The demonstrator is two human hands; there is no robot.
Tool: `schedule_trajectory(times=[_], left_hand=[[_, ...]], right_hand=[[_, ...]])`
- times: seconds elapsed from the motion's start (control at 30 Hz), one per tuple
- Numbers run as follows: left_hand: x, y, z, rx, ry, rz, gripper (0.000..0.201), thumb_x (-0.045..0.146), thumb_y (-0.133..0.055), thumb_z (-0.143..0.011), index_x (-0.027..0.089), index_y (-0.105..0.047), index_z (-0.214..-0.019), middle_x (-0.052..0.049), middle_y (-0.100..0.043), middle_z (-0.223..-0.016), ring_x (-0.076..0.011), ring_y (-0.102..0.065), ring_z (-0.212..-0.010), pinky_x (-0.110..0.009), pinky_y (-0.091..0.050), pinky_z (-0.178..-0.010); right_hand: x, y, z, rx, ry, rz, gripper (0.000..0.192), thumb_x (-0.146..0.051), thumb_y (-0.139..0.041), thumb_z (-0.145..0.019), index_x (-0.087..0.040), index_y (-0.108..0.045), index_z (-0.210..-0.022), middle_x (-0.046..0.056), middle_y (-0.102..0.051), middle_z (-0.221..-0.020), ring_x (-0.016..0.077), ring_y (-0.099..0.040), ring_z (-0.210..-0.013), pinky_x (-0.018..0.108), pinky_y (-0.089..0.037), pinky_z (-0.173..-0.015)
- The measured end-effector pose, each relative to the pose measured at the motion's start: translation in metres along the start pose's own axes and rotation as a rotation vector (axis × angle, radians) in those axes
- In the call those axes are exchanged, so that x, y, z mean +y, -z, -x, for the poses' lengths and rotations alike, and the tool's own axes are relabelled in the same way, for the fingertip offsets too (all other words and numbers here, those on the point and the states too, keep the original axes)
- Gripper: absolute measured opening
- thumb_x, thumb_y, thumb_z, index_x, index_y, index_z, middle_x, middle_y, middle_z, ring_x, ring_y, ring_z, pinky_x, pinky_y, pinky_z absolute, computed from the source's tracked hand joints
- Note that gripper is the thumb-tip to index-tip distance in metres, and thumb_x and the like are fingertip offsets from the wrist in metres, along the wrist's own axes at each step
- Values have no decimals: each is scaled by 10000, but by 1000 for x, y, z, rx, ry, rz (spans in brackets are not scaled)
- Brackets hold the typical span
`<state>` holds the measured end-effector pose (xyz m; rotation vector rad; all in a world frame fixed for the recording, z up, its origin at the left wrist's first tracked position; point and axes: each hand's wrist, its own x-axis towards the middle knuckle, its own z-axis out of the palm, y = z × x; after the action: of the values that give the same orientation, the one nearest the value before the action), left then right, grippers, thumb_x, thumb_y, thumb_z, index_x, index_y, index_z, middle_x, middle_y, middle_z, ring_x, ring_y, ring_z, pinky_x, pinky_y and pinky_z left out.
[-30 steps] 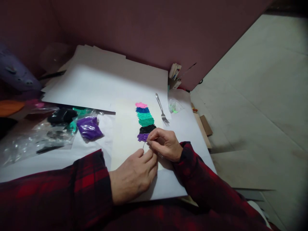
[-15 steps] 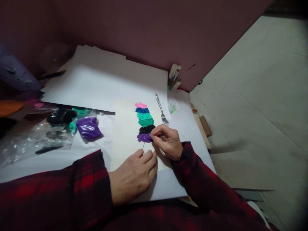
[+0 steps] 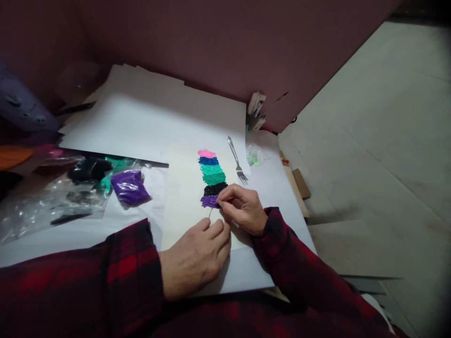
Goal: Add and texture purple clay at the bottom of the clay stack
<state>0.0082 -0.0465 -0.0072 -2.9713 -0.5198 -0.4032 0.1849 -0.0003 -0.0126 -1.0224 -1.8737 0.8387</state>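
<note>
A narrow strip of stacked colour bands (image 3: 212, 174), pink, blue, teal, black and purple from far to near, lies on a pale sheet (image 3: 183, 197). My right hand (image 3: 243, 209) pinches at the purple band's (image 3: 210, 202) near right edge, fingers closed on a small bit of it. My left hand (image 3: 195, 256) rests flat on the sheet just below, fingertips pressing beside a thin stick (image 3: 210, 212) that pokes out under the purple band. Both sleeves are red and black plaid.
A metal fork (image 3: 237, 161) lies right of the strip. Clear bags of purple (image 3: 129, 187), black (image 3: 88, 170) and teal material sit at the left. Large white boards (image 3: 151, 117) cover the table's back; a small bag with green bits (image 3: 256, 156) and card scraps lie near the right edge.
My right hand moved up from the stick to the purple band's right edge, then shifted slightly left along it. My left hand stayed put.
</note>
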Motion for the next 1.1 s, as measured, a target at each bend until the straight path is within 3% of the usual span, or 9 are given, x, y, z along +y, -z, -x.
schedule_trajectory(times=[1.1], left_hand=[[0, -1, 3, -15, -8, -18, 309, 128, -370, -943, 54, -586, -1150, -163, -596, -1144, -271, -528, -935, -388, -416, -702]], right_hand=[[0, 0, -1, 64, -27, 46, 90, -99, -580, -797, -179, -572, -759, 21, -632, -779, 135, -589, -695, 274, -485, -646]])
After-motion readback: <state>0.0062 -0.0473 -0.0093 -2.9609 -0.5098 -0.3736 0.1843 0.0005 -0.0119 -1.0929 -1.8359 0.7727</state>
